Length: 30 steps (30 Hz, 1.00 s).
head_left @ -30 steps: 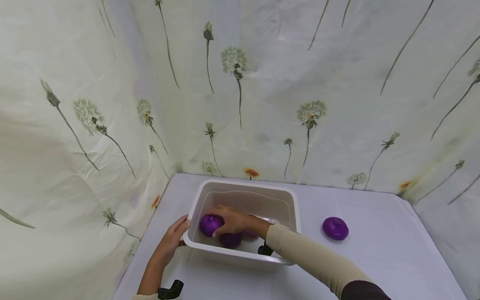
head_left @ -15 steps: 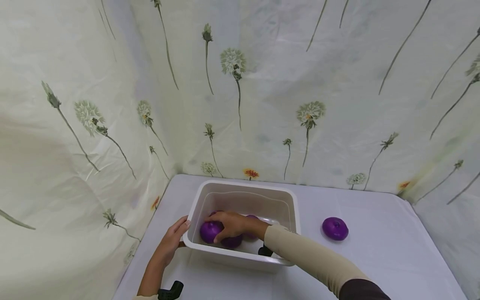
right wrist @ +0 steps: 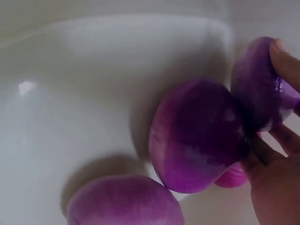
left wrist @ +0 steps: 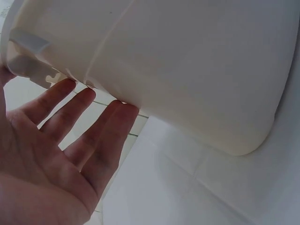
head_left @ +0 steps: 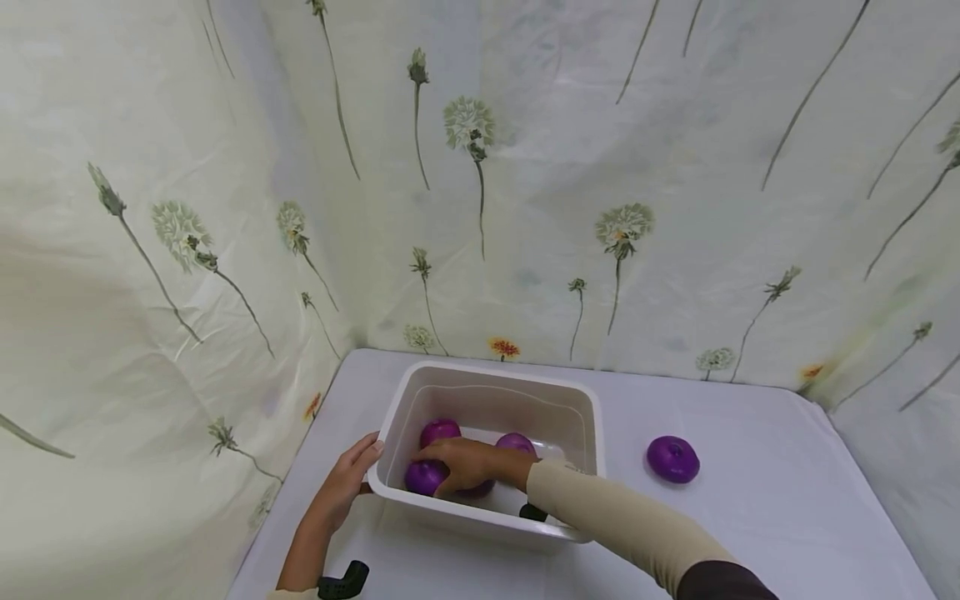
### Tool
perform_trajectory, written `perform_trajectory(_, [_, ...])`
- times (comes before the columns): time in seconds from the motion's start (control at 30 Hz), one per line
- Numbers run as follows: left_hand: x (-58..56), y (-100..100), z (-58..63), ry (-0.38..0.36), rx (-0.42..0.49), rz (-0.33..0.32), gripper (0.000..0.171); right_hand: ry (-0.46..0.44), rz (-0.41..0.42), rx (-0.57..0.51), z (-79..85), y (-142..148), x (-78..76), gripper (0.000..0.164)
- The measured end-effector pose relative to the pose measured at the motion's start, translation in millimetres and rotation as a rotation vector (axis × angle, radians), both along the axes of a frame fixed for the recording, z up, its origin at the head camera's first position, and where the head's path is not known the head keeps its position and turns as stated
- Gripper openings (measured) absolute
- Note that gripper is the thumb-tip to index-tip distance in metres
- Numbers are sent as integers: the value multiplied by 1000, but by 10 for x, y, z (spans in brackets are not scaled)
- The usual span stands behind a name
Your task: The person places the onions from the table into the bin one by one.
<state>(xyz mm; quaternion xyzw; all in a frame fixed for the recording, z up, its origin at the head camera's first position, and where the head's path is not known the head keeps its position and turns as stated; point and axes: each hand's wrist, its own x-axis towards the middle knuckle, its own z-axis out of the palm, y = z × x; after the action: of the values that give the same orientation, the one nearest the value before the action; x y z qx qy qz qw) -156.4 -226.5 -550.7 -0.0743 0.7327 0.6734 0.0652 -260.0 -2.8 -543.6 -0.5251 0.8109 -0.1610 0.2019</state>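
Observation:
In the head view my right hand is down inside a white plastic bin. It grips a purple onion near the bin's left end; the right wrist view has the thumb on one side of this onion and fingers on the other. Another dark purple onion lies against it, mostly under the hand in the head view. A third onion sits behind my fingers, and a paler one lies right of them. My left hand touches the bin's outer left wall with straight fingers.
A lone purple onion lies on the white-covered table, right of the bin. Flower-printed curtain cloth closes off the back and both sides. My right sleeve crosses the bin's front right rim.
My right hand has moved slightly toward the front of the bin with the gripped onion, uncovering the onion behind it. The left hand stays at the bin's left side.

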Motion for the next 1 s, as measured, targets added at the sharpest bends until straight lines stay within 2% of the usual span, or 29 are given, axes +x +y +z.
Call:
perform_trajectory(0.27, [-5, 6, 1, 9, -8, 8, 53, 22, 25, 8, -1, -21, 28, 69])
perform_trajectory(0.7, [19, 10, 20, -3, -2, 9, 54, 77, 24, 50, -168, -65, 35, 65])
perform_trajectory(1.0, [28, 8, 17, -11, -6, 18, 56, 87, 22, 89, -150, -69, 73, 65])
